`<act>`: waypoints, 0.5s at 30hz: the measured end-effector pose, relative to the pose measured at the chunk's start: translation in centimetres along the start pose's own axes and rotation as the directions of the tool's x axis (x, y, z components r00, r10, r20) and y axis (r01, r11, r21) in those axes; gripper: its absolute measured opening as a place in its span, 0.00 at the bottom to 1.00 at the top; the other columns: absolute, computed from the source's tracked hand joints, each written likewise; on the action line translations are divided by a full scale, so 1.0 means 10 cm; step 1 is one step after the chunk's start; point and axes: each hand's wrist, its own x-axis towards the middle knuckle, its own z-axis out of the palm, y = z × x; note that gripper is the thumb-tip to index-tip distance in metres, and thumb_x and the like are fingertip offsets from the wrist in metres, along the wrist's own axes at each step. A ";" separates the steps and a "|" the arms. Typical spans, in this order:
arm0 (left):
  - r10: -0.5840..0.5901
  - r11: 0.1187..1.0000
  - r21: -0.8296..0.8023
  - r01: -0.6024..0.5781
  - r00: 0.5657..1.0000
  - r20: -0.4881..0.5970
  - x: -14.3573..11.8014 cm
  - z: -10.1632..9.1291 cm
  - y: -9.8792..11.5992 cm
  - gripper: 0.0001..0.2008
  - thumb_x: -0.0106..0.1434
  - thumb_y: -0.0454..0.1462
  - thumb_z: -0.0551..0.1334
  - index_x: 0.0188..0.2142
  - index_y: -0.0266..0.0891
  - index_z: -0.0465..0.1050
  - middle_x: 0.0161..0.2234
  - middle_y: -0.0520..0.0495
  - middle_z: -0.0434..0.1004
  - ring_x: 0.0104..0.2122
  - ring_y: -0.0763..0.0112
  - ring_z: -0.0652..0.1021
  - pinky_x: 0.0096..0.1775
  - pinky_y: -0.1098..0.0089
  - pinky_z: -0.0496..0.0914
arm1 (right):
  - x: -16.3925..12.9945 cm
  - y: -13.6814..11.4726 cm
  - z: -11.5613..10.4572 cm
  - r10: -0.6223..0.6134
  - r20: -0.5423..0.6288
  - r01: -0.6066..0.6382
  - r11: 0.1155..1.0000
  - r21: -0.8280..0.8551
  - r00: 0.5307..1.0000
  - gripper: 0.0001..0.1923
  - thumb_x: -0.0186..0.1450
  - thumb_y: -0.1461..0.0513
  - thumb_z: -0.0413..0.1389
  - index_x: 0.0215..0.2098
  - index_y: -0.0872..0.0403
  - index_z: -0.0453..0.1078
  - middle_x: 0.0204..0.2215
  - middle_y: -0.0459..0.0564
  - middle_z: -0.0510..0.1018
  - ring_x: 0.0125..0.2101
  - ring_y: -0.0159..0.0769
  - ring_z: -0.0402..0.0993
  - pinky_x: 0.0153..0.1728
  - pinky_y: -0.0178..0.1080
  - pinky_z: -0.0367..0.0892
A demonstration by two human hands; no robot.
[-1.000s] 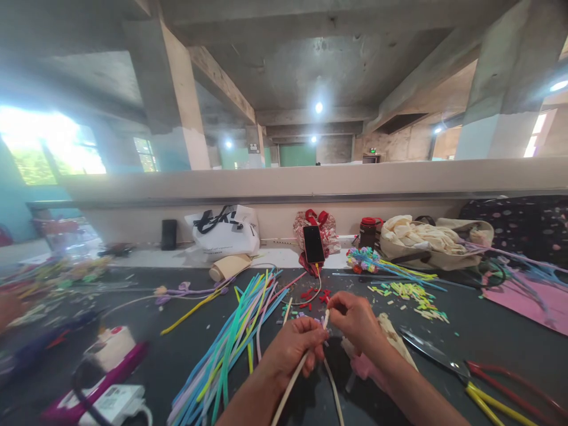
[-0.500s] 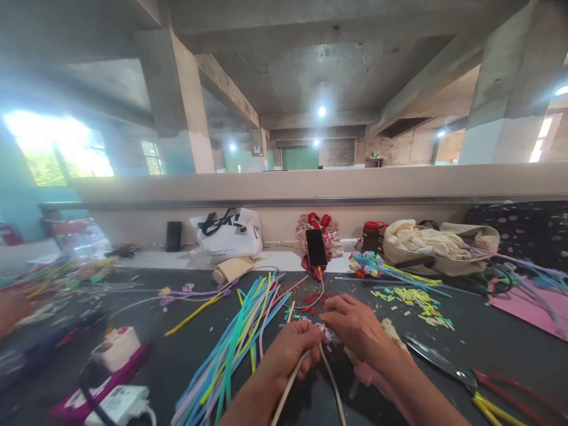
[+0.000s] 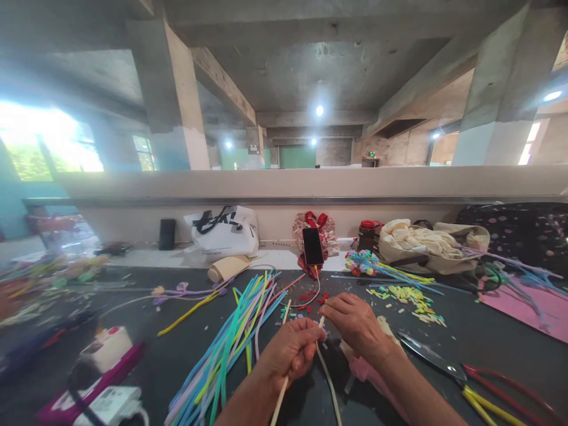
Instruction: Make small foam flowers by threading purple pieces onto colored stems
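My left hand [image 3: 288, 349] is closed around cream pipe cleaners [image 3: 328, 378], whose long ends hang toward the front edge of the view. One straight tip sticks up behind the left fingers. My right hand [image 3: 355, 322] pinches a short cream end just above the left fingertips, so the two hands nearly touch. The right fingertips partly hide that end. Small red, green and purple cut pieces [image 3: 305, 309] lie on the black tabletop behind the hands. Left of them spreads a bundle of blue, green, yellow and lilac pipe cleaners [image 3: 226, 349].
Large scissors [image 3: 437, 358] with red and yellow handles lie on the right. Yellow-green clippings [image 3: 410, 302] are scattered behind them. A phone [image 3: 313, 245] with a cable leans on a patterned bag. A purple power strip [image 3: 95, 378] sits front left. Something pink [image 3: 366, 370] lies under my right forearm.
The view has shifted slightly. My hands stay close together; the cream end between them shows more clearly, and the upright tip behind my left hand stands out longer.
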 end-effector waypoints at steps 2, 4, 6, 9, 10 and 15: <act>0.004 1.000 0.006 -0.004 1.000 -0.003 0.02 -0.03 0.00 0.08 0.47 0.38 0.60 0.22 0.36 0.62 0.07 0.61 0.60 0.04 0.88 0.53 0.09 0.81 0.43 | 0.01 0.00 -0.01 0.119 0.043 -0.125 0.979 0.164 0.992 0.08 0.60 0.64 0.49 0.31 0.52 0.71 0.27 0.48 0.74 0.29 0.32 0.66 0.31 0.33 0.59; 0.010 1.000 0.016 -0.010 1.000 -0.005 0.05 -0.06 0.01 0.07 0.48 0.38 0.59 0.23 0.36 0.62 0.08 0.60 0.61 0.04 0.87 0.53 0.09 0.81 0.43 | 0.03 0.00 -0.03 0.197 0.092 -0.216 0.929 0.301 0.976 0.09 0.58 0.64 0.50 0.29 0.53 0.72 0.23 0.46 0.73 0.25 0.29 0.67 0.27 0.30 0.60; 0.017 1.000 0.026 -0.017 1.000 -0.005 0.07 -0.09 0.01 0.08 0.48 0.39 0.59 0.25 0.35 0.63 0.08 0.60 0.61 0.04 0.87 0.54 0.09 0.81 0.44 | 0.03 0.01 -0.05 0.263 0.145 -0.300 0.843 0.447 0.954 0.09 0.57 0.64 0.50 0.29 0.54 0.73 0.21 0.45 0.72 0.23 0.28 0.66 0.23 0.29 0.59; 0.018 0.999 0.049 -0.018 1.000 -0.001 0.06 -0.09 0.02 0.10 0.49 0.41 0.58 0.26 0.34 0.65 0.09 0.59 0.62 0.05 0.86 0.56 0.09 0.80 0.45 | 0.02 0.02 -0.06 0.360 0.265 -0.438 0.587 0.681 0.894 0.09 0.55 0.64 0.51 0.29 0.55 0.73 0.24 0.44 0.69 0.20 0.26 0.63 0.20 0.29 0.58; 0.015 0.998 0.060 -0.015 1.000 0.001 0.05 -0.08 0.01 0.11 0.49 0.41 0.58 0.26 0.34 0.66 0.10 0.58 0.63 0.05 0.85 0.57 0.09 0.80 0.46 | 0.02 0.03 -0.06 0.371 0.294 -0.459 0.514 0.725 0.881 0.09 0.54 0.63 0.51 0.29 0.55 0.73 0.24 0.44 0.69 0.19 0.25 0.62 0.19 0.29 0.58; 0.013 0.995 0.098 -0.012 1.000 -0.004 -0.03 -0.01 0.00 0.11 0.46 0.41 0.61 0.25 0.34 0.67 0.15 0.53 0.69 0.12 0.82 0.66 0.13 0.80 0.52 | 0.03 -0.03 -0.09 0.394 0.395 -0.523 0.307 0.795 0.830 0.08 0.52 0.64 0.52 0.28 0.56 0.72 0.15 0.41 0.67 0.16 0.25 0.61 0.18 0.28 0.56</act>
